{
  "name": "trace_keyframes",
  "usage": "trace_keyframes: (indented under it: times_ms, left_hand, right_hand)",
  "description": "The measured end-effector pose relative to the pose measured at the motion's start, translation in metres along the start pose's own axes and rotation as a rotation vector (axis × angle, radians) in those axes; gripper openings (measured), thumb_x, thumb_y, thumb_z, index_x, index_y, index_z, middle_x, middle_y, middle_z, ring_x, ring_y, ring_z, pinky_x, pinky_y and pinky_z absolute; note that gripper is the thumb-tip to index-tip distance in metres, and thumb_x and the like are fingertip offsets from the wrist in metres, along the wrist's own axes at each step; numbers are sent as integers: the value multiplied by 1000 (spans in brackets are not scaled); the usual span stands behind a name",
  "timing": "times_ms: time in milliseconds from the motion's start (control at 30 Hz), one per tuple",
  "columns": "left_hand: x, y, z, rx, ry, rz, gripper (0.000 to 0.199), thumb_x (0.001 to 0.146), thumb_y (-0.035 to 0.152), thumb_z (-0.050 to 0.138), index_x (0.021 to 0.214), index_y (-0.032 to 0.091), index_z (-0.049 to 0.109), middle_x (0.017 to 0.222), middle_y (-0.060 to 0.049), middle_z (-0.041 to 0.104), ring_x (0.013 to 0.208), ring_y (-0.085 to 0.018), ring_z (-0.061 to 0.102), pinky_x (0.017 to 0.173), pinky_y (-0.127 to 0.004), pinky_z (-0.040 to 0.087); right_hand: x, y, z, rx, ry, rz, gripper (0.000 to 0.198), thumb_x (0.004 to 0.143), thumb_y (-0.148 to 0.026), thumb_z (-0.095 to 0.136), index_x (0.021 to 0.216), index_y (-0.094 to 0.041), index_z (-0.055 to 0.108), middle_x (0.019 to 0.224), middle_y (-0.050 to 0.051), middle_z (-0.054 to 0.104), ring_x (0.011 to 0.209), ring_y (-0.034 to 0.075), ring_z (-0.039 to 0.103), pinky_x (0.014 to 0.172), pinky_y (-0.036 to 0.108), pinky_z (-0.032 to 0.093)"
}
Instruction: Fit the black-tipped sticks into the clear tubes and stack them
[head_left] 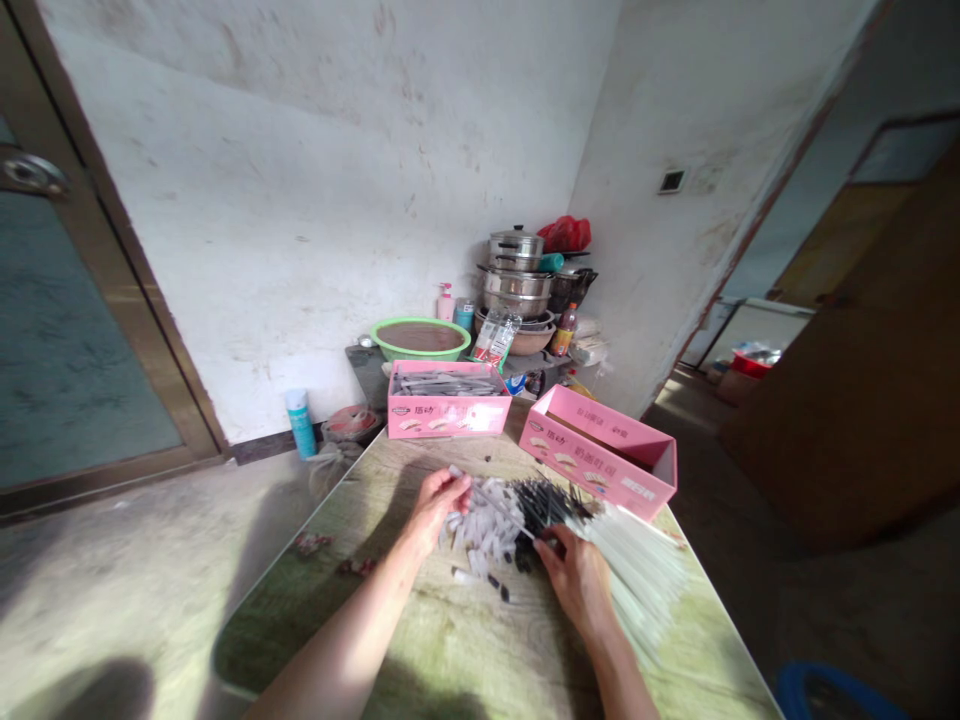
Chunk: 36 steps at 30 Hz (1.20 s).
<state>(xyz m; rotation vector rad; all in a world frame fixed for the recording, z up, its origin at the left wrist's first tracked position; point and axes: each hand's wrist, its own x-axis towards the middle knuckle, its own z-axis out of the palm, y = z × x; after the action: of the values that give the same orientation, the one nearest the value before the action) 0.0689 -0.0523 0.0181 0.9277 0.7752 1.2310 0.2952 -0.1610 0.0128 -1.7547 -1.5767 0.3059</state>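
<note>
A thin, pale plastic tube (499, 508) spans my two hands over the table. My left hand (441, 500) pinches its upper left end, where a small whitish piece shows. At its lower right end, my right hand (574, 570) has its fingers closed around it. Below the tube lies a pile of short translucent white caps (480, 530). Beside them is a heap of small black pieces (544, 500), their exact kind too small to tell. A fan of long, pale, translucent tubes (637, 575) lies right of my right hand.
A pink box (450, 415) filled with greyish slim pieces stands at the table's back; another pink box (600, 460) is at its right. Behind are a green-rimmed basin (420, 323) and stacked steel pots (517, 285). A blue spray can (301, 425) stands on the floor.
</note>
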Motion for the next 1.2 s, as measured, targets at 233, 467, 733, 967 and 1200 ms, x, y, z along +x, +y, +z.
trace_keyframes:
  times_ms: [233, 467, 733, 967, 1200]
  left_hand:
    - [-12, 4, 10, 101, -192, 3, 50, 64, 56, 89, 78, 13, 68, 63, 0, 62, 54, -12, 56, 52, -23, 47]
    - [-13, 2, 9, 142, -297, -16, 52, 67, 57, 87, 85, 12, 69, 65, -1, 61, 55, -13, 57, 53, -24, 49]
    - [-10, 4, 5, 134, -254, 48, 44, 77, 54, 80, 90, 13, 72, 70, -1, 62, 56, -12, 57, 53, -23, 46]
    - [-5, 3, 0, 267, -314, 110, 45, 80, 56, 77, 97, 14, 71, 66, 0, 62, 54, -13, 57, 53, -24, 47]
    - [4, -4, -6, 291, -256, 88, 40, 75, 53, 79, 85, 15, 70, 61, 1, 61, 49, -12, 54, 49, -24, 44]
  right_hand:
    - [-5, -27, 1, 294, -50, -89, 50, 102, -56, 42, 75, -20, 64, 63, 3, 61, 61, 20, 59, 61, 31, 41]
    - [-6, -28, 5, 411, -262, -70, 43, 98, -55, 53, 75, -20, 64, 63, 1, 59, 58, 18, 54, 58, 29, 38]
    - [-5, -23, 7, 436, -293, -5, 42, 95, -55, 56, 73, -20, 60, 62, 0, 57, 55, 16, 49, 55, 29, 33]
    - [-4, -22, 8, 391, -370, -28, 52, 97, -62, 48, 66, -21, 53, 55, -4, 44, 52, 13, 38, 53, 29, 27]
    - [-3, -15, 9, 301, -362, -59, 53, 99, -61, 45, 63, -23, 48, 55, -3, 45, 53, 14, 42, 54, 29, 29]
